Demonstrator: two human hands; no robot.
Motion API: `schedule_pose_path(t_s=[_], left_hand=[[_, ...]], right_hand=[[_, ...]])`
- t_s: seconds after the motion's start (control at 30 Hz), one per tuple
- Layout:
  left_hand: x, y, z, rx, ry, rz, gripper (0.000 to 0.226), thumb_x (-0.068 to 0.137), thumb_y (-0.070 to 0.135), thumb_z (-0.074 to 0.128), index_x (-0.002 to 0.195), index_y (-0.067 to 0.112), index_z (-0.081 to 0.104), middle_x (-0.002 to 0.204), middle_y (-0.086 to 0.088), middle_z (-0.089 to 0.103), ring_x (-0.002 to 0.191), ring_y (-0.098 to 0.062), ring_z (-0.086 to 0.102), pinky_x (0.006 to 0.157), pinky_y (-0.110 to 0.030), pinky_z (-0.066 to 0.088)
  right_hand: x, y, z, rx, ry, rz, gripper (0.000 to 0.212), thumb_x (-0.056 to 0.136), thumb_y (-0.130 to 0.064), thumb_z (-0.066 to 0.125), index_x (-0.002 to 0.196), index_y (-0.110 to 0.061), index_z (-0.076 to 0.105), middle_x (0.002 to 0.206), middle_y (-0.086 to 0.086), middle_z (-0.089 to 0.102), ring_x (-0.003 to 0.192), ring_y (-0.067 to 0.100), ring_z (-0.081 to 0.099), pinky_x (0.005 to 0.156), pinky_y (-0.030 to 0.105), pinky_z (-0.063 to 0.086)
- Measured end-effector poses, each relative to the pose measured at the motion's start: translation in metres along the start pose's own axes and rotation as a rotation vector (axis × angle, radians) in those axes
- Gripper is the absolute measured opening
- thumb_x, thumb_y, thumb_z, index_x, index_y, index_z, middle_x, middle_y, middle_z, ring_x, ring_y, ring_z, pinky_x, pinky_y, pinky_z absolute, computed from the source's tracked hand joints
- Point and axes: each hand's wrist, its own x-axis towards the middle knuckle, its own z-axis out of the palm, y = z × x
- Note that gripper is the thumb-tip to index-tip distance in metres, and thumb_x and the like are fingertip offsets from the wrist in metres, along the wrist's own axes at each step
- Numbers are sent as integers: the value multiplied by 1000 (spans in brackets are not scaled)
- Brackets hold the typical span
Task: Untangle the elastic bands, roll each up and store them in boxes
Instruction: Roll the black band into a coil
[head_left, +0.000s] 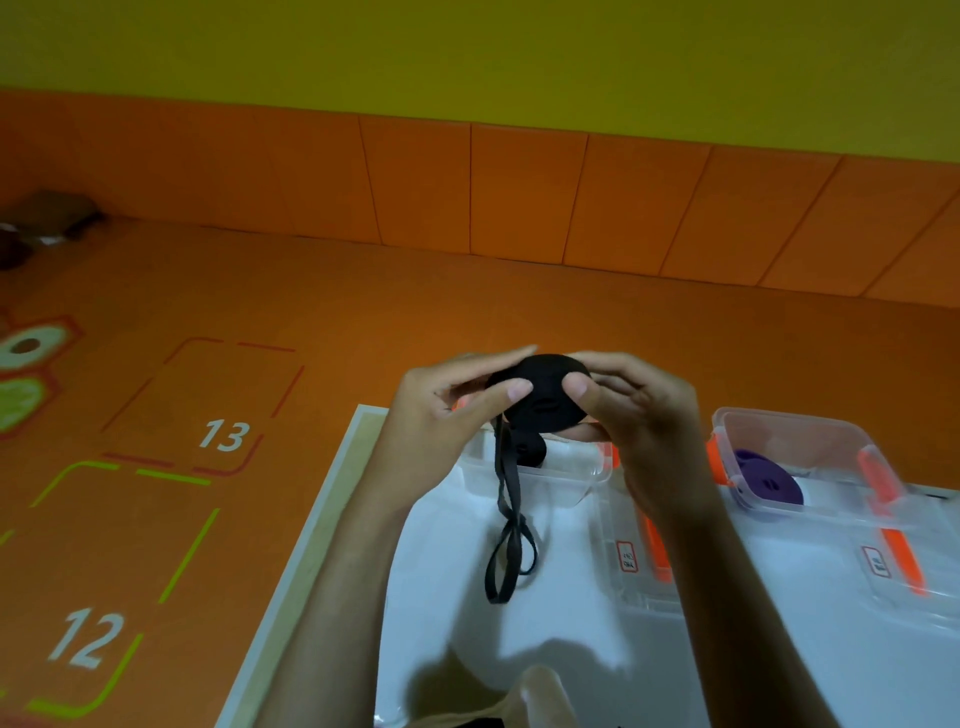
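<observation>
Nearest, a white table (571, 649) is seen, with a pale edge strip along its left side. Above its middle the loose black tail (511, 545) of an elastic band is hung down, doubled and crossed into a loop at its lower end; whether the loop touches the table cannot be told. To the right, what appear to be two clear plastic lids with orange clips are laid flat, a left lid (631, 561) and a right lid (893, 571), each marked with a small red-framed label.

Further off, the flat round roll of black elastic band (540, 400) is held up between both hands. The left hand (441, 415) is set on its left side and the right hand (639, 431) on its right. Each grip is closed on the roll, with a thumb pressed on the near face and fingers curved over the far side.

Beneath the roll a clear rectangular plastic box (571, 478) is stood on the table, and a smaller black roll (530, 452) is seen at its far left part. To the right a second clear box with orange clips (810, 436) is placed, with a rolled purple elastic band (769, 478) lying inside it.

Beyond the table an orange floor (363, 312) is marked with dashed outlines and the numbers 12 and 13. Farthest, orange padded wall panels (519, 192) are topped by a yellow wall (467, 52).
</observation>
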Motion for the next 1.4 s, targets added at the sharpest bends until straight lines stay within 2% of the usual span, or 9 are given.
schedule_pose_path(t_s=[0.27, 0.43, 0.6, 0.73, 0.83, 0.97, 1.13, 1.27, 1.4], left_hand=[[-5, -5, -1, 99, 32, 47, 28, 89, 21, 84, 114, 34, 81, 114, 15, 80, 111, -10, 75, 94, -31, 60], [-2, 0, 8, -16, 126, 58, 31, 85, 21, 88, 113, 33, 82, 109, 10, 81, 103, -13, 77, 85, -21, 59], [-3, -8, -4, -29, 86, -21, 27, 86, 14, 87, 111, 23, 83, 106, 5, 82, 101, -17, 77, 88, -31, 61], [-2, -16, -9, 87, 15, -84, 25, 87, 21, 87, 111, 27, 83, 108, 10, 81, 104, -16, 75, 90, -33, 60], [0, -19, -2, 59, 4, -93, 24, 87, 25, 86, 110, 30, 83, 109, 10, 81, 101, -14, 76, 80, -26, 59], [-2, -22, 5, -27, -4, -110, 24, 88, 27, 86, 111, 33, 82, 105, 6, 82, 93, -8, 76, 74, -17, 56], [-9, -33, 0, -124, -103, -242, 22, 87, 27, 85, 108, 30, 81, 91, 2, 74, 84, -12, 63, 80, -23, 54], [-12, -35, -4, -83, -125, -261, 21, 91, 30, 82, 112, 28, 82, 95, -5, 77, 86, -19, 61, 80, -29, 50], [-6, -19, -6, -66, -119, -200, 21, 95, 30, 78, 116, 29, 81, 117, 2, 79, 104, -23, 72, 84, -27, 53]], right_hand=[[0, 6, -1, -67, -87, 120, 20, 85, -35, 80, 101, -25, 75, 101, 10, 81, 91, 29, 80, 70, 28, 63], [3, 3, 3, -2, 11, -6, 22, 93, -32, 74, 110, -18, 75, 104, 13, 80, 91, 33, 80, 66, 32, 64], [2, 16, 2, 75, -3, 121, 38, 88, -35, 74, 108, -4, 68, 101, 21, 78, 97, 38, 77, 76, 39, 65], [2, 19, -7, -74, -124, 160, 34, 85, -39, 74, 107, -14, 69, 98, 11, 80, 91, 26, 79, 72, 32, 64], [6, 19, -7, -277, -107, -6, 26, 90, -42, 70, 115, -35, 73, 105, -4, 81, 95, 21, 79, 71, 38, 66], [9, 28, -7, -404, -28, -267, 18, 95, -28, 69, 111, -33, 78, 107, -8, 81, 97, 19, 78, 76, 54, 64], [7, 29, -2, -461, -15, -393, 36, 99, -19, 71, 112, -52, 76, 107, -25, 78, 92, 8, 78, 71, 31, 64], [5, 25, 1, -467, -6, -438, 39, 100, -17, 69, 113, -53, 75, 106, -28, 77, 89, 8, 78, 68, 30, 63], [7, 19, 1, -462, 103, -444, 17, 97, -25, 71, 111, -31, 77, 101, -15, 79, 88, 14, 78, 67, 42, 62]])
